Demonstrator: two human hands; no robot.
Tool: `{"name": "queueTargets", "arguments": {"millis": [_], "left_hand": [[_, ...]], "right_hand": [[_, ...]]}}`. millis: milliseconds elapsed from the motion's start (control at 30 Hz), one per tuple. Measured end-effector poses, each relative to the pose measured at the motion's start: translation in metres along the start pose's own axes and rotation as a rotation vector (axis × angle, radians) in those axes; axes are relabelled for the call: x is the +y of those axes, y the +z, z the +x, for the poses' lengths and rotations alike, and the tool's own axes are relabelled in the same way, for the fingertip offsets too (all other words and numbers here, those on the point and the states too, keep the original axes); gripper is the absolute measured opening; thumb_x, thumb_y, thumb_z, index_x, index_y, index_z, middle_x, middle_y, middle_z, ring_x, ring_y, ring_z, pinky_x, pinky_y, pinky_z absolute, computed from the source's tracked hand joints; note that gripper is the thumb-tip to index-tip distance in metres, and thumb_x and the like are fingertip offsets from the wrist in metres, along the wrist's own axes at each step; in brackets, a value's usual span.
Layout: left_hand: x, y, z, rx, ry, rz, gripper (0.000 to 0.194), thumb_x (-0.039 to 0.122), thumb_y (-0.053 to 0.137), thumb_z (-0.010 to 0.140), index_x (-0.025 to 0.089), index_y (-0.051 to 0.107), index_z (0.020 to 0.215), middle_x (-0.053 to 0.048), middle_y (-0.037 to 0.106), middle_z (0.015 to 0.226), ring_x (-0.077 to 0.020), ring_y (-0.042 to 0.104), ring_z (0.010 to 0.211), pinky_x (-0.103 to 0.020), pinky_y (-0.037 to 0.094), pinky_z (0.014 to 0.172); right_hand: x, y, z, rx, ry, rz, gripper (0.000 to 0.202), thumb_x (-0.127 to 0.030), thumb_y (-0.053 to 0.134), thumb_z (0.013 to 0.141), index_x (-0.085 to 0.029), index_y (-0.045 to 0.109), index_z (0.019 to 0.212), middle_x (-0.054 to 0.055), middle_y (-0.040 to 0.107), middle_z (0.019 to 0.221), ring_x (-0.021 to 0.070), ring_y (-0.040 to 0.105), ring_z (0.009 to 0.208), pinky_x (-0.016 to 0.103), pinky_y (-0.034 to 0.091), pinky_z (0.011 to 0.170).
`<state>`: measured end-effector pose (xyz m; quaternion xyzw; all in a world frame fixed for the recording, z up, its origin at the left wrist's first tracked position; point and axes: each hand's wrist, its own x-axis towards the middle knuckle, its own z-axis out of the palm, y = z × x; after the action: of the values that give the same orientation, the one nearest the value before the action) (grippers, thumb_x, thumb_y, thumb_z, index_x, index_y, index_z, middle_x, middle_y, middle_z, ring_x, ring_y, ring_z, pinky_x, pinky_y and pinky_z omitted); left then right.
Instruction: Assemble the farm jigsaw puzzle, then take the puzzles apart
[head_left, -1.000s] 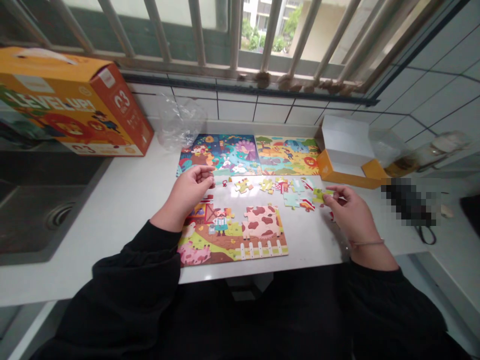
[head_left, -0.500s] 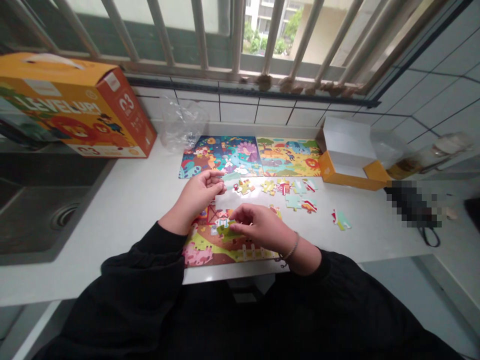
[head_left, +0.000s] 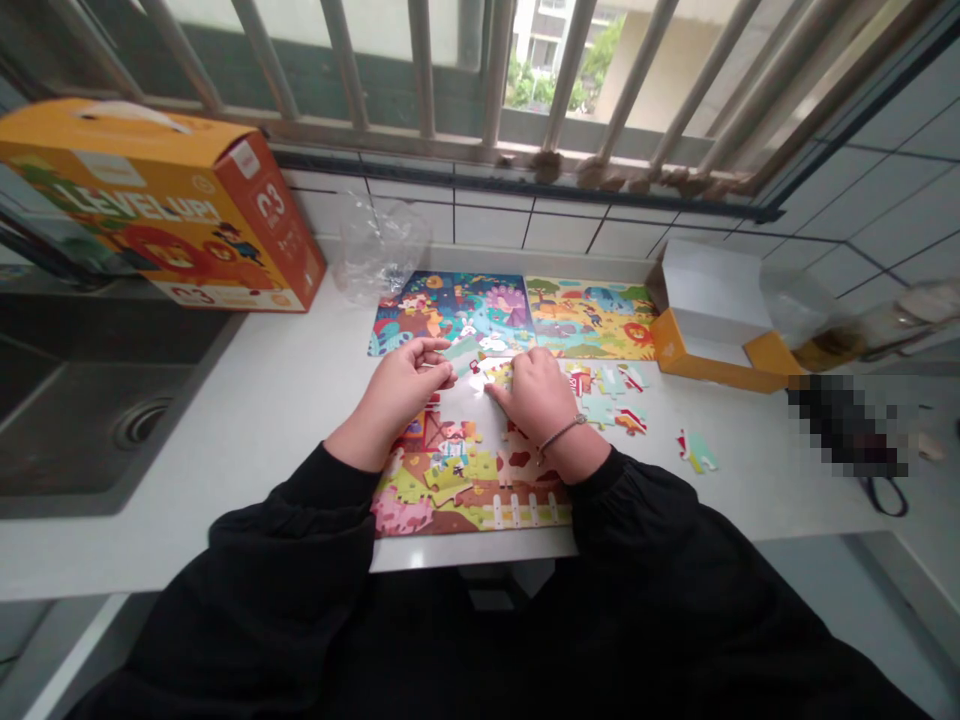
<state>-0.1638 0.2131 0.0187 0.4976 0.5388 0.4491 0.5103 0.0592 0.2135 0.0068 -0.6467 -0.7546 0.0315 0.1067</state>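
My left hand point(head_left: 414, 388) is curled above the left side of a partly assembled farm puzzle point(head_left: 442, 510), with a pale green puzzle piece point(head_left: 462, 352) between its fingers. My right hand point(head_left: 534, 392) reaches over the loose pieces above the farm puzzle, its fingers bent down at a yellow-green piece point(head_left: 498, 370); its fingertips are partly hidden. A green piece point(head_left: 450, 490) rests a little askew on the assembled part. To the right of my right hand lie several loose pieces point(head_left: 600, 408), and one more point(head_left: 697, 452) sits farther right.
Two puzzle pictures, a dark blue one point(head_left: 457, 310) and a yellow one point(head_left: 600, 318), lie behind. An orange box point(head_left: 180, 210) and clear plastic point(head_left: 379, 250) stand back left, beside a sink point(head_left: 67, 420). At right are an open box point(head_left: 720, 350) and a bottle point(head_left: 847, 335).
My right hand has moved up from the assembled part to the loose pieces. The green piece it held now lies on the farm puzzle. The view has shifted slightly.
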Motion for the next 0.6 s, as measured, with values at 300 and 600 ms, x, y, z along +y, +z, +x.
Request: {"name": "queueTargets", "arguments": {"millis": [300,600], "left_hand": [[0.001,0.001,-0.007,-0.048,-0.059,0.064,0.022,0.031,0.081,0.090,0.019,0.070,0.104,-0.004,0.079,0.088,-0.0198,0.079,0.084,-0.029,0.061,0.075],[0.005,0.004,-0.010,-0.119,-0.089,0.041,0.017,0.036,0.075,0.095,0.021,0.066,0.094,-0.005,0.080,0.089,-0.0188,0.078,0.083,-0.029,0.061,0.076]], "right_hand": [[0.021,0.008,0.005,-0.079,-0.056,0.751,0.027,-0.035,0.085,0.094,-0.023,0.062,0.102,0.001,0.070,0.088,0.0191,0.066,0.079,0.033,0.051,0.074],[0.022,-0.001,-0.003,-0.268,-0.065,1.126,0.053,-0.048,0.082,0.095,-0.019,0.068,0.137,-0.004,0.068,0.077,0.0140,0.057,0.064,0.027,0.040,0.057]]}}
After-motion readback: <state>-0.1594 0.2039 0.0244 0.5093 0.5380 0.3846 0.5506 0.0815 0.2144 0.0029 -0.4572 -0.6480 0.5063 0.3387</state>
